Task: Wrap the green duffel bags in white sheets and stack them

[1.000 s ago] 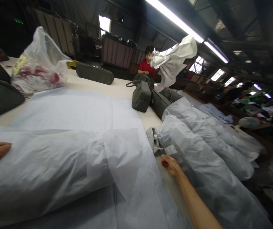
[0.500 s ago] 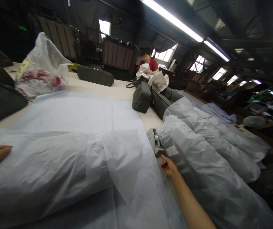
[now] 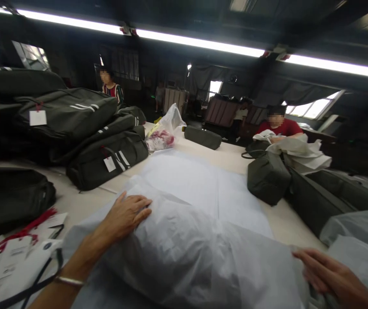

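Observation:
A bulky bundle in a cloudy white plastic bag (image 3: 184, 244) lies across the front of the table. My left hand (image 3: 129, 214) rests flat on its upper left side, palm down and fingers stretched out. At the bag's flattened right end is my right hand (image 3: 328, 272), its fingers curled together. A small pale edge shows at those fingertips; whether it is the bag's rim or a separate piece cannot be made out. Beneath the bundle a thin whitish sheet (image 3: 184, 171) spreads over the table.
Dark green bags (image 3: 109, 161) with white stripes and tags are piled on the left. Loose paper tags (image 3: 16, 253) with red strings lie front left. More dark bags (image 3: 267, 178) and wrapped bundles (image 3: 357, 257) stand right. A co-worker in red (image 3: 280, 126) handles pale material opposite.
My right hand has left the grey tape dispenser and come to the bag's right end. My left hand stays on the bundle. The view has swung left, showing the pile of dark bags.

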`<state>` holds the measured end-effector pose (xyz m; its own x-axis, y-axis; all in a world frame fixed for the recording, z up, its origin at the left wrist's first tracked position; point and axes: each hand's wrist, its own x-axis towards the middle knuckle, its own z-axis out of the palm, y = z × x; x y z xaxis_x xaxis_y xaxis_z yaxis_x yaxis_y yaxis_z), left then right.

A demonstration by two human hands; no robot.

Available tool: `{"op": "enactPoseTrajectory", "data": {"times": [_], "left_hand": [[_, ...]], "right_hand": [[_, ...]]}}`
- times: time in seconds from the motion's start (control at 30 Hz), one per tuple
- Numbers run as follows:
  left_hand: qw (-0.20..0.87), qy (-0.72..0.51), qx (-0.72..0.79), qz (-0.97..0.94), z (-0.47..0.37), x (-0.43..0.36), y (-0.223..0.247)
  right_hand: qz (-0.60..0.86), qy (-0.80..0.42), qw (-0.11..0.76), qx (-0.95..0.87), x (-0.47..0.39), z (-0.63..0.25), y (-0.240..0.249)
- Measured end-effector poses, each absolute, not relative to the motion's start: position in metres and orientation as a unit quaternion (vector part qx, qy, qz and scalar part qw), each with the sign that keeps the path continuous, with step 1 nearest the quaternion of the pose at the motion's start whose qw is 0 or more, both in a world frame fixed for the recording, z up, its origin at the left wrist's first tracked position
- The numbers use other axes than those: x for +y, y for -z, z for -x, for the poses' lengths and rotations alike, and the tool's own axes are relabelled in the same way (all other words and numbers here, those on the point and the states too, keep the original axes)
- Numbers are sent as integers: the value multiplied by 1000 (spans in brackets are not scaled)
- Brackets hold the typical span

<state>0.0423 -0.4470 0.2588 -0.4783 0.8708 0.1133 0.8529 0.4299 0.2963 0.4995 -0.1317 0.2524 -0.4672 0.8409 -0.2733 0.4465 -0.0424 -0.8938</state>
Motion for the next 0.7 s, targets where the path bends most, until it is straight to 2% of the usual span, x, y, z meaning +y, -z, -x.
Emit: {"op": "enactPoseTrajectory", "data": {"times": [0.17,0.27,0.43,0.7], "left_hand": [[17,-164,840,-518,-39,-455,-250],[25,-173,836,-520,-33,-455,-250],[34,-214,849,-481,-20,-454,-244],[-21,-255,839,-480,-19,-452,-220]], "right_hand": [[297,-529,13,-795,-188,-301,-341],[175,-558,-103,-804,-224,-200,-361],[61,-540,-268,-795,-238,-100,-350],[1,-350,-429,-833,-232,-15,-304]]}}
